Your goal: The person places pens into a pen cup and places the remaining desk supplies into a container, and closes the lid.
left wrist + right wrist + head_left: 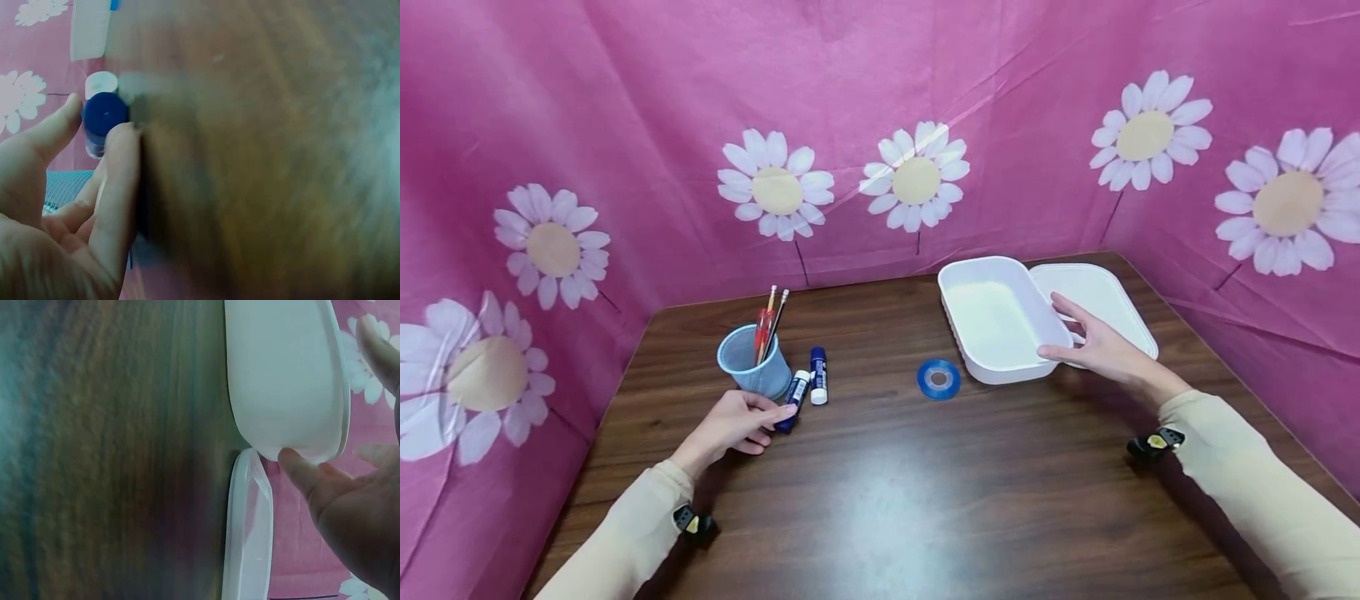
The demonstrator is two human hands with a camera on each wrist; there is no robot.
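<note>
Left hand: is pinching a glue stick, thumb on one side, finger on the other; narrow grip.
Held glue stick: is tilting at the left hand's fingertips, blue end towards the wrist, white end pointing away.
Second glue stick: is lying on the desk just right of the left hand, near the held one, white end nearer the person.
Cup: blue mesh, is standing just beyond the left hand, close beside the held stick.
Pencils: are leaning in the cup with some red items, beyond the left hand.
Right hand: is standing wide, fingers mostly straight, one fingertip touching the box's side; can't tell if it's bearing any weight.
Box: white, topless, is sitting just left of the right hand.
Lid: white, is lying flat beyond and partly under the right hand, beside the box.
Tape roll: blue, is lying flat between the hands, nearer the right.
Cloth: pink with daisies, is hanging beyond both hands.
</note>
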